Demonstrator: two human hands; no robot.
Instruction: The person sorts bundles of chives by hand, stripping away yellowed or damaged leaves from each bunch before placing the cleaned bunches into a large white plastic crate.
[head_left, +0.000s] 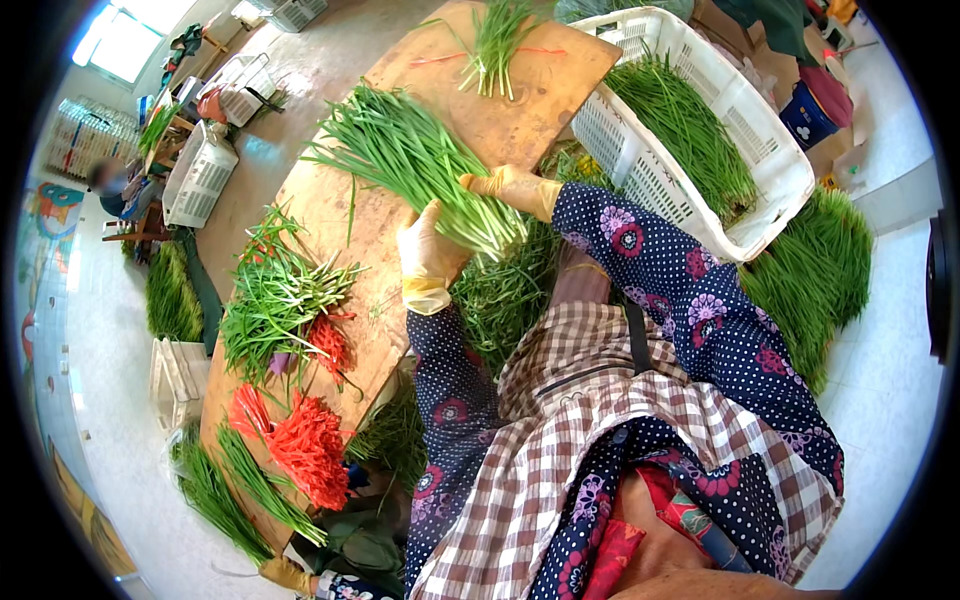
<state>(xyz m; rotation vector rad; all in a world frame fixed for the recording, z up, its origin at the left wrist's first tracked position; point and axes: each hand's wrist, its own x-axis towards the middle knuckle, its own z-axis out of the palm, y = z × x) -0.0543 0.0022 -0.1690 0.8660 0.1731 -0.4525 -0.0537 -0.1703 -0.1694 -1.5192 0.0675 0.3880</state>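
Note:
Both of my hands wear thin pale yellow gloves. My left hand (429, 251) grips the near side of a large bunch of green Chinese chives (420, 157), its thumb on top. My right hand (517, 191) closes on the same bunch near its pale stalk ends. The bunch lies slanted above the wooden board, its leaf tips pointing to the upper left. A smaller bunch of chives (495, 52) rests across a red tie (540, 51) at the board's far end. Loose chives (292, 300) and piles of red ties (311, 450) lie on the board's left part.
A white plastic crate (772, 187) holding chives stands at the right, with more chives (817, 277) beside it. Loose greens (499, 289) lie below the wooden board's edge (382, 397). A co-worker's gloved hand (286, 576) touches chives at the lower left. Another person sits far left.

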